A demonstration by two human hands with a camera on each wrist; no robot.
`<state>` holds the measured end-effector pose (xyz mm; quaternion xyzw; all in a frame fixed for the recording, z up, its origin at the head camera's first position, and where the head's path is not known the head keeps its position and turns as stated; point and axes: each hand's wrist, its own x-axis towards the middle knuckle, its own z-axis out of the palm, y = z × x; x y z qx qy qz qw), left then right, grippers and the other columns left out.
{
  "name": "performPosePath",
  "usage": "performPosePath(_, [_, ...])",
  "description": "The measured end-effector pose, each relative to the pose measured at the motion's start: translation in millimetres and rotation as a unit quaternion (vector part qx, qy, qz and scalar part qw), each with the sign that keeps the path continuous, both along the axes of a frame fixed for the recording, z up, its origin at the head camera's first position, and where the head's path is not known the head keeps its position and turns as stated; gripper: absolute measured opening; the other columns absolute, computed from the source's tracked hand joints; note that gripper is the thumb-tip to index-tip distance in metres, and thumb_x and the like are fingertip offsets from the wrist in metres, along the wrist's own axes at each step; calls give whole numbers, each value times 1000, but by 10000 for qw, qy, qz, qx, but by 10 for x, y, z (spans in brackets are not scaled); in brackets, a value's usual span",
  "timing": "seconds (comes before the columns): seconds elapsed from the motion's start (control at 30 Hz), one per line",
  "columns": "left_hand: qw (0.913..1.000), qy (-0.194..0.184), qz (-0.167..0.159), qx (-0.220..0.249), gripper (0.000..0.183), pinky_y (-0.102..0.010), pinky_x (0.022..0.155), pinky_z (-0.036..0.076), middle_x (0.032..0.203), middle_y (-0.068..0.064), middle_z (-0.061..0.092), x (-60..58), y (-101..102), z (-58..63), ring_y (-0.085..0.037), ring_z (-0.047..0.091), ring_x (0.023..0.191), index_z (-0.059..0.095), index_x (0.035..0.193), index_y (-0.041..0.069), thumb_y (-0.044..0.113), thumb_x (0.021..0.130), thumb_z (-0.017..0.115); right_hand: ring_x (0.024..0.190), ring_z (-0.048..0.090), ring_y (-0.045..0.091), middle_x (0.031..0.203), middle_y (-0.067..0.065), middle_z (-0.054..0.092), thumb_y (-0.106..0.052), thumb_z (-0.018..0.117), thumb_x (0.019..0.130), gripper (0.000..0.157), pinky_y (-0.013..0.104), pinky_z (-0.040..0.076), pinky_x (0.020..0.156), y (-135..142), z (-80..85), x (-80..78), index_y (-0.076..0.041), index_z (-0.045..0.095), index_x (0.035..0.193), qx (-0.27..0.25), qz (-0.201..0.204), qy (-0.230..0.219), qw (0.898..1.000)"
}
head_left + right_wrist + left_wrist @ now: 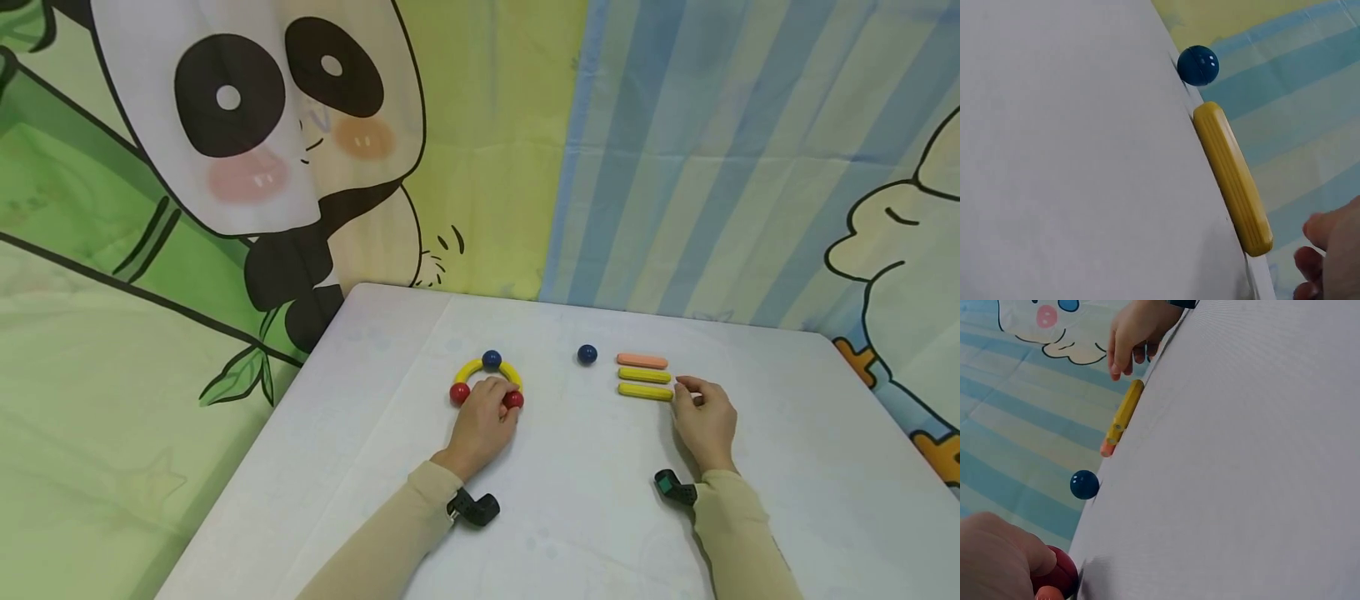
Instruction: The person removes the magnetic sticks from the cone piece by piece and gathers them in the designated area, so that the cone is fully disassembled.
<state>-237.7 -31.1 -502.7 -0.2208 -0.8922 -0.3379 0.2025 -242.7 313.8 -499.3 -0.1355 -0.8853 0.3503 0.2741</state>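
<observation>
My left hand (pixel 483 421) pinches a red ball (pixel 513 400) at the right end of an arch on the table. Two yellow curved rods, the left one (pixel 468 368) and the right one (pixel 512 374), meet at a blue ball (pixel 491 361) on top. A second red ball (pixel 460 394) sits at the arch's left end. Beside the right tip of the nearest yellow straight stick (pixel 645 392), my right hand (pixel 707 421) holds nothing, its fingers loosely bent. Another yellow stick (pixel 644 376) and an orange stick (pixel 642 361) lie parallel behind it.
A loose blue ball (pixel 587 355) lies between the arch and the sticks. The white table (pixel 577 500) ends at the back against a printed curtain (pixel 495 150). Each wrist wears a small black camera, the left one (pixel 476 508) near the tabletop.
</observation>
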Motion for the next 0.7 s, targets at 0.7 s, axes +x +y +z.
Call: performPosePath(0.7, [9829, -592, -1526, 841, 41, -21, 85, 52, 118, -3, 62, 26, 0, 8, -12, 61, 102, 60, 121, 6, -8, 83, 57, 69, 54, 12, 95, 2, 68, -6, 69, 89, 16, 22, 44, 60, -1311, 169, 224, -9, 71, 105, -209, 3023, 70, 9530])
